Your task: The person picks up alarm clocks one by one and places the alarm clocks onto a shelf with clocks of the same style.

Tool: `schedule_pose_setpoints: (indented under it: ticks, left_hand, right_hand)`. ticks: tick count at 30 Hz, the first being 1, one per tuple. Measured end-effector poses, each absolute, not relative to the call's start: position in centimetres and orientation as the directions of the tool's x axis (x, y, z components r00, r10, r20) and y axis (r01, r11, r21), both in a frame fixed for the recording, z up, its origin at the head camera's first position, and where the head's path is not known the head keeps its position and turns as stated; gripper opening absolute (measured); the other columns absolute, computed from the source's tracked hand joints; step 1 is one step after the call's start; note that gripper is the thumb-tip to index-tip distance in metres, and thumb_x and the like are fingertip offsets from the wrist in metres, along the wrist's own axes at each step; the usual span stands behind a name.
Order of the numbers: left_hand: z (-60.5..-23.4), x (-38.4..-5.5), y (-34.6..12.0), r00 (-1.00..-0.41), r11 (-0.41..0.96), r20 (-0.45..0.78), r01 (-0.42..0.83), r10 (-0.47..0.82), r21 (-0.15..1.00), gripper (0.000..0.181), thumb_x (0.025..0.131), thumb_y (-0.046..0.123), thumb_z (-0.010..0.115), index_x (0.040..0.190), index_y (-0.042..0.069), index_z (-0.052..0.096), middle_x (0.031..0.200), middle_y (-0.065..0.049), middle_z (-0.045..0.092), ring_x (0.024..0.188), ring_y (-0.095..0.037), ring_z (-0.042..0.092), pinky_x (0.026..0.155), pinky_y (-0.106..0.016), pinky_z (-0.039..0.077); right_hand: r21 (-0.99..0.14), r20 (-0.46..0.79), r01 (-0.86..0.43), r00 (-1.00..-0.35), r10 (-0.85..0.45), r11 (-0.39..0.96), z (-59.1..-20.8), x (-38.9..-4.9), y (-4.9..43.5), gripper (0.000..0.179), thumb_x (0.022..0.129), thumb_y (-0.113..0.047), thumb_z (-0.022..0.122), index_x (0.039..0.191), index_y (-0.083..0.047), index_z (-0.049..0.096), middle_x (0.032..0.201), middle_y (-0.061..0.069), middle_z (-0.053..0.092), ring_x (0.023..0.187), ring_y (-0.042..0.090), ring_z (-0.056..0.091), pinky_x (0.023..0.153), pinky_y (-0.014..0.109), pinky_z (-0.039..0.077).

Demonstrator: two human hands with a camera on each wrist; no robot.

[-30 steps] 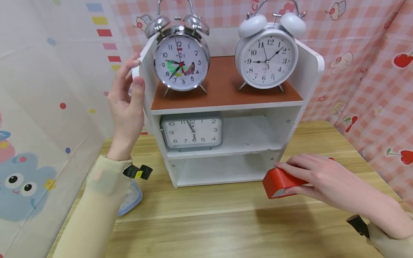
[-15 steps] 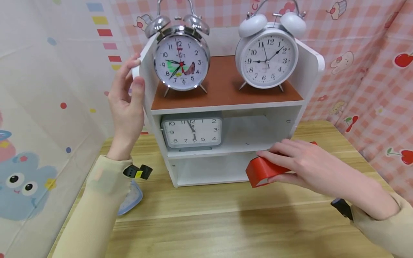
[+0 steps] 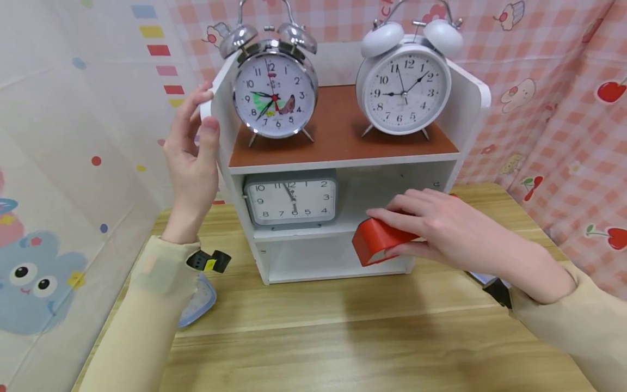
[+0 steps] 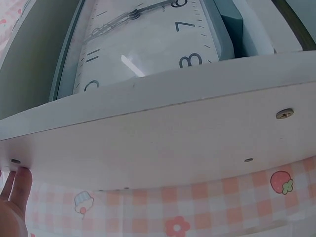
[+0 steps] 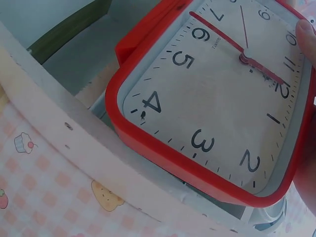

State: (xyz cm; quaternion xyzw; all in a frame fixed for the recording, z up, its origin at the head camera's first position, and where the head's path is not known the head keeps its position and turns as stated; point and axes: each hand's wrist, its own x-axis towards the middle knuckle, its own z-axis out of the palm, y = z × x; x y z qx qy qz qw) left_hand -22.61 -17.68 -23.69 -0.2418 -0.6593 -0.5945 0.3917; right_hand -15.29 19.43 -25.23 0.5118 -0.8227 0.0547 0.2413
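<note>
My right hand [image 3: 436, 223] grips a red table clock [image 3: 379, 239] from above, holding it tilted in front of the shelf's right half. In the right wrist view, the clock's white face [image 5: 197, 98] and red frame show close to the shelf's side panel. My left hand [image 3: 188, 149] rests its fingertips and thumb on the edge of the left side panel of the white shelf unit [image 3: 343, 163]. On the middle shelf, at the left, stands a grey rectangular clock [image 3: 294, 201]. A silver twin-bell alarm clock [image 3: 275, 95] and a white one [image 3: 406, 90] stand on the brown top.
The shelf stands on a wooden table [image 3: 294, 337]. A pale blue object [image 3: 201, 302] lies partly hidden behind the left sleeve, and another pale item [image 3: 480, 276] shows near the right wrist. Patterned cloth [image 3: 553, 109] hangs behind and at both sides.
My right hand has moved left and away from me, carrying the red clock up to the front of the shelf's openings. The left hand stays on the side panel.
</note>
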Motion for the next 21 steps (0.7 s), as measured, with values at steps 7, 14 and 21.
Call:
schedule_pose_setpoints:
  ticks: [7,14,21]
  left_hand:
    - [-23.8,-22.6,-17.8,-0.57,0.164,0.806,0.79,-0.16,0.591,0.075,0.092,0.063,0.07,0.138,0.005,0.061,0.157,-0.007,0.058,0.137,-0.023,0.062,0.106,-0.025,0.059]
    - [-23.8,-22.6,-17.8,-0.571,0.14,0.803,0.793,-0.171,0.593,0.073,0.092,0.062,0.072,0.137,0.006,0.062,0.157,-0.008,0.058,0.137,-0.025,0.062,0.107,-0.026,0.059]
    - [-23.7,-22.5,-17.7,-0.586,0.152,0.794,0.78,-0.161,0.607,0.071,0.093,0.061,0.071,0.139,0.007,0.062,0.158,-0.009,0.057,0.138,-0.024,0.061,0.106,-0.025,0.059]
  right_hand:
    - [0.163,0.458,-0.877,-0.339,-0.822,0.452,-24.7,-15.8,18.6,0.069,0.072,-0.032,0.096,0.134,-0.015,0.07,0.106,0.003,0.072,0.093,0.018,0.065,0.08,0.037,0.059]
    - [0.184,0.466,-0.875,-0.324,-0.823,0.448,-24.0,-16.2,17.6,0.069,0.073,-0.031,0.097,0.134,-0.016,0.07,0.105,0.003,0.072,0.093,0.019,0.065,0.079,0.037,0.059]
    - [0.205,0.465,-0.868,-0.32,-0.825,0.452,-23.7,-16.8,17.0,0.068,0.075,-0.03,0.096,0.136,-0.016,0.069,0.107,0.004,0.072,0.097,0.02,0.066,0.081,0.038,0.06]
